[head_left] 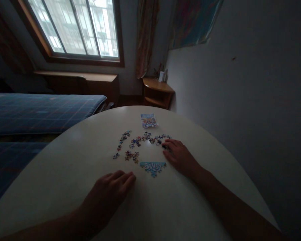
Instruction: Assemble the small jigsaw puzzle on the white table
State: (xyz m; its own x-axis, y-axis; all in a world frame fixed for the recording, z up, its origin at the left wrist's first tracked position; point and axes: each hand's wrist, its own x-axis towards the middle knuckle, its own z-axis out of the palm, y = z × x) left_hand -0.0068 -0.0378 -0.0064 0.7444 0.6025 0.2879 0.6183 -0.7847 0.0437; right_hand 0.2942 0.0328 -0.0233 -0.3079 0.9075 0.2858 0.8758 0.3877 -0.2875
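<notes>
Joined puzzle section (153,168) seen from the head view: flat on the round white table (198,137), between the two hands, nearer the right. Long axis runs left to right. Straight edge faces away from the person; the ragged, narrowing side points back toward them. Pale lettering on blue, upright from the person's side.

Right hand (178,156): palm down, fingers (174,142) stretched forward, thumb a little apart from them. Fingertips at dark pieces on the right end of an arc of loose pieces (147,135); whether one is pinched, cannot tell. Hand covers part of that end.

Left hand (116,183): at the table, near side, left of the joined section and apart from it. Fingers bent and close together; underside hidden, so cannot tell if anything is held.

Beyond the section, the arc; left of it, a cluster (131,156) and a slanting row (120,143). Colourful picture sheet (148,121) farther out, behind the arc. Plaid bed (40,110) past the table's left edge; corner shelf (157,84) beyond its far edge.
</notes>
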